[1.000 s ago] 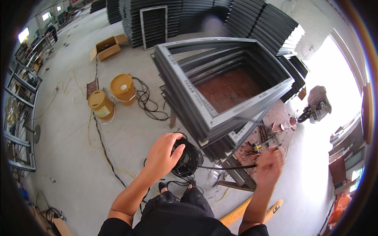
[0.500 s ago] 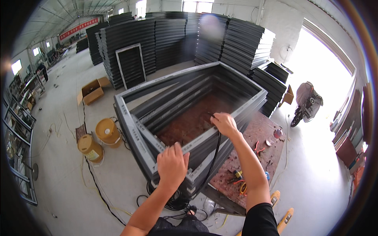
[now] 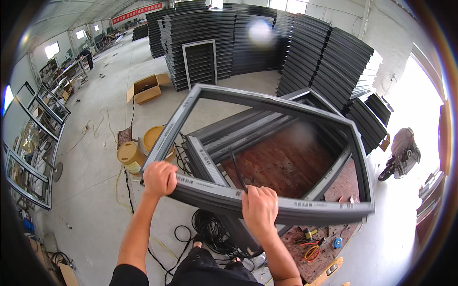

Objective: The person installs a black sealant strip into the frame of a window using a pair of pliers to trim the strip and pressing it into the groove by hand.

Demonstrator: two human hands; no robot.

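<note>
A dark grey rectangular window frame (image 3: 210, 189) is tilted up above other frames (image 3: 204, 157) stacked on the reddish-brown worktable (image 3: 305, 269). My left hand (image 3: 159, 179) is closed round its near bar, close to the left corner. Farther right on the same bar my right hand (image 3: 260, 209) is closed too, its thumb side up. A thin black strip (image 3: 238, 170) rises from the fingers of my right hand into the frame's opening. Whether the strip is fixed to the frame is hidden by that hand.
Yellow-lidded buckets (image 3: 130, 157) and an open cardboard box (image 3: 147, 89) stand at left. Black coiled cord (image 3: 212, 231) lies by my feet. Pliers (image 3: 311, 253) and a blue tape measure (image 3: 337, 242) are on the worktable. Tall frame stacks (image 3: 305, 57) line the back; a covered scooter (image 3: 403, 155) is at right.
The top frame has been lifted and swung off the stack, with both hands gripping its near bar. My left hand has moved left along it. The view has turned left.
</note>
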